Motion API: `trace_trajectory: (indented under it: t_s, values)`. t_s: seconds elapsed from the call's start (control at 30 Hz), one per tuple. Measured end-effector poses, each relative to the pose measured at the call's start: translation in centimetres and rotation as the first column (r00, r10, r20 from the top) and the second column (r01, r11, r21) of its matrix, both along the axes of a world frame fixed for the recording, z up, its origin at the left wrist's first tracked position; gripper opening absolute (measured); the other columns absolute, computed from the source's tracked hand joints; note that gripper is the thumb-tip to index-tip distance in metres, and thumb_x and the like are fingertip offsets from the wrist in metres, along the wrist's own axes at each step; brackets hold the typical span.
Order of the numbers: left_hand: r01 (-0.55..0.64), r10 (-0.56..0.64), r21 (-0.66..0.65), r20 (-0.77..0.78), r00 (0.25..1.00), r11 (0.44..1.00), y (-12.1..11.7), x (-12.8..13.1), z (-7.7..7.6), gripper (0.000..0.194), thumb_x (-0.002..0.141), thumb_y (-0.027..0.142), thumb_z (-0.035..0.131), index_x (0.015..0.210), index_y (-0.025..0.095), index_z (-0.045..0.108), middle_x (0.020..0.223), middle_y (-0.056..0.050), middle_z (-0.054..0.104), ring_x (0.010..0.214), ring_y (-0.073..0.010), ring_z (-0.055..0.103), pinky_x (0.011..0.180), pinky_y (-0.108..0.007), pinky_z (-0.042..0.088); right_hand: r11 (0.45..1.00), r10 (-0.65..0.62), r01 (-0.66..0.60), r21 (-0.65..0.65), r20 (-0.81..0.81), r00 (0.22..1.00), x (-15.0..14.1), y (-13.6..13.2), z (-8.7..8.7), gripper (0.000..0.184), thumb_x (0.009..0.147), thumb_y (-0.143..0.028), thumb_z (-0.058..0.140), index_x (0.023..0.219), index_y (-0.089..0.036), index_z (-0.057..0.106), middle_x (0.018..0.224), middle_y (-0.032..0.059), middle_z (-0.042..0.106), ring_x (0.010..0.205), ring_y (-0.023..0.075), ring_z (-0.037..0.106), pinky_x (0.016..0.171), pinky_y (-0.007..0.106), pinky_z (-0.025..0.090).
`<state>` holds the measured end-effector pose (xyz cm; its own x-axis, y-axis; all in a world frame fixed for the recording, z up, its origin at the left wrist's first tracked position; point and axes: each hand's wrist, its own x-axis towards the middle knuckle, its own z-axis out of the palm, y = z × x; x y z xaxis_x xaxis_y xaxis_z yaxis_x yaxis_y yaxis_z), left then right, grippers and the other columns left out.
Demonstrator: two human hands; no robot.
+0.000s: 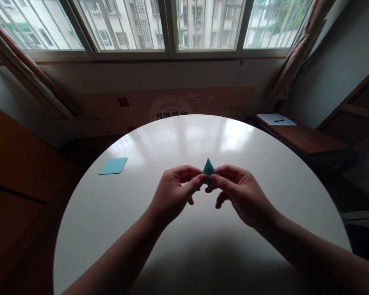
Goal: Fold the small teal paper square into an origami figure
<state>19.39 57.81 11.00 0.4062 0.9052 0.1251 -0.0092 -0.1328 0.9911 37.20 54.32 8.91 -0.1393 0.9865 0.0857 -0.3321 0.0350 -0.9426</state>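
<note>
A small folded piece of teal paper [208,168] with a pointed top is held up above the round white table [141,229]. My left hand [172,192] pinches it from the left with thumb and forefinger. From the right, my right hand [238,192] pinches the same piece. Both hands meet over the middle of the table, and the fingers hide the lower part of the paper.
A flat light-blue sheet of paper [113,166] lies on the table at the far left. A wooden side desk [304,137] with a white sheet and a pen [276,119] stands at the right. Windows and a cardboard panel [172,104] are behind the table.
</note>
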Motion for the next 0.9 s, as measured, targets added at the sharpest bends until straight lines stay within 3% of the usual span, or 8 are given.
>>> trace_trajectory:
  t_s: [0.43,0.73,0.9]
  values:
    - [-0.080,0.079,-0.026,-0.046,0.996,0.996,-0.40,0.21,0.05,0.021,0.082,0.033,0.076,0.082,0.012,0.075,0.066,-0.003,0.068,0.055,-0.0117,0.057,0.039,-0.016,0.046,0.998,-0.015,0.022,-0.061,0.110,0.994,-0.05,0.21,0.08,0.025,0.081,-0.040,0.080,0.093,-0.018,0.077,0.086,0.0088,0.073,0.080,0.0208,0.070,0.048,0.020,0.055]
    - [-0.038,0.036,-0.055,-0.034,0.999,0.998,-0.17,0.12,-0.06,0.016,0.079,0.029,0.078,0.082,0.014,0.076,0.063,-0.001,0.065,0.054,-0.0106,0.055,0.038,-0.014,0.046,0.994,0.002,0.010,-0.105,0.115,0.993,-0.08,0.24,0.23,0.025,0.076,-0.039,0.083,0.087,-0.018,0.075,0.083,0.0074,0.071,0.078,0.0201,0.068,0.046,0.020,0.053]
    - [-0.052,0.047,-0.077,-0.057,0.997,0.996,-0.56,0.30,0.14,0.020,0.078,0.031,0.079,0.088,0.014,0.076,0.068,-0.003,0.068,0.059,-0.0135,0.058,0.039,-0.016,0.046,0.990,-0.078,0.084,-0.114,0.051,0.996,-0.23,0.27,0.13,0.024,0.076,-0.040,0.083,0.081,-0.019,0.072,0.078,0.0038,0.066,0.074,0.0175,0.062,0.045,0.020,0.052]
